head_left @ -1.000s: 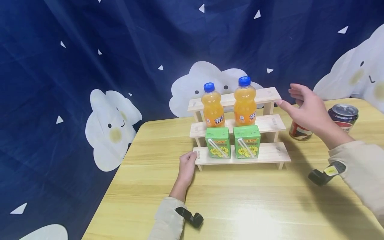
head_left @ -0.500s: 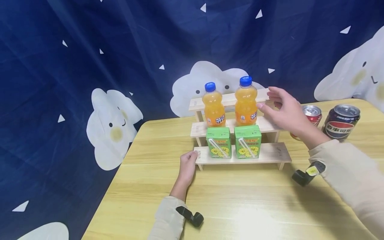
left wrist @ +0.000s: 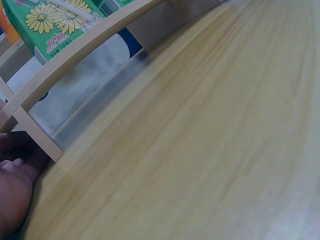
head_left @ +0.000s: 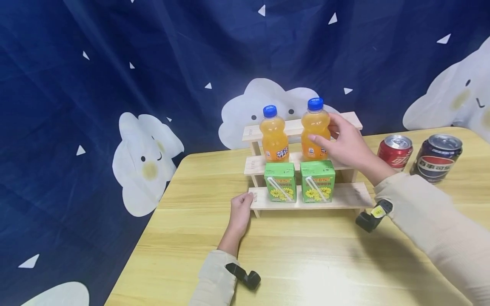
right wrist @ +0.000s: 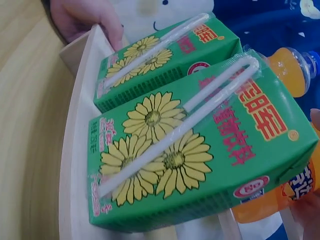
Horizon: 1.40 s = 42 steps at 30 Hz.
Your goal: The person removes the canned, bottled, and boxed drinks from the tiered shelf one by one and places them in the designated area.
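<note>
Right hand [head_left: 343, 142] half-curled round orange bottle [head_left: 314, 122]; left hand [head_left: 240, 211] grips shelf [head_left: 347, 196]

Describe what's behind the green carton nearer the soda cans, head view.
Behind the carton, an orange bottle stands on the middle shelf. The carton covers part of that shelf's front edge from view.

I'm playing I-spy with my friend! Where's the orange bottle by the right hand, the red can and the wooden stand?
Orange bottle [head_left: 312, 127], head view: middle of its body.
Red can [head_left: 393, 155], head view: its side.
Wooden stand [head_left: 347, 196], head view: bottom shelf, right part.
</note>
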{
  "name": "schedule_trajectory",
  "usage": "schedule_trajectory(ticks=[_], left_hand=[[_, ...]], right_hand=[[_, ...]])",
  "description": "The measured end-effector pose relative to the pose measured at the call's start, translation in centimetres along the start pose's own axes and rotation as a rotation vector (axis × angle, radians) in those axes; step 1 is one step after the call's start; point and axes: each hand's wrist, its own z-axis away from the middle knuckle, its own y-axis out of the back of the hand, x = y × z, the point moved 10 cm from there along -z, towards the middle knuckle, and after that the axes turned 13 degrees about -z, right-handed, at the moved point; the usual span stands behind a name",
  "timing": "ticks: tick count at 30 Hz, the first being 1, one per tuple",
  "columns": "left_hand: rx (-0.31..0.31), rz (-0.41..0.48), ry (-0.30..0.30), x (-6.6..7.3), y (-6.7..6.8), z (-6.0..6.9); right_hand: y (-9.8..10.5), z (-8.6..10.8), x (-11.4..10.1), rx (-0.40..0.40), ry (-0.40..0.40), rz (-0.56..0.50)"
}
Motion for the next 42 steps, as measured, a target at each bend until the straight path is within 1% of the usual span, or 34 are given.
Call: schedule_trajectory(ticks=[4,14,19,29,35,40,42], left_hand=[[-0.009,0.001,0.001,0.0,-0.2,0.0],[0.017,0.011,-0.007,0.0,0.0,0.1],[0.012,0.015,-0.011,0.1,-0.1,0.0],[0.013,0.026,0.0,-0.2,0.1,-0.1],[0.007,0.011,-0.005,-0.1,0.0,0.0],[0.01,0.006,-0.002,-0.1,0.0,-0.1],[0.011,0.012,0.006,-0.9,-0.1,-0.5]], right_hand=[[-0.4,-0.2,0.0,-0.003,-0.005,-0.013],[-0.8,-0.2,0.2,-0.035,-0.036,-0.033],[-0.7,-0.1,0.2,-0.036,-0.034,-0.035],[0.2,0.4,0.2,-0.01,0.018,-0.008],[1.0,1.0,0.6,-0.005,-0.009,-0.002],[1.5,1.4,0.7,0.0,-0.013,0.004],[1.6,1.6,0.7,-0.003,-0.013,0.005]])
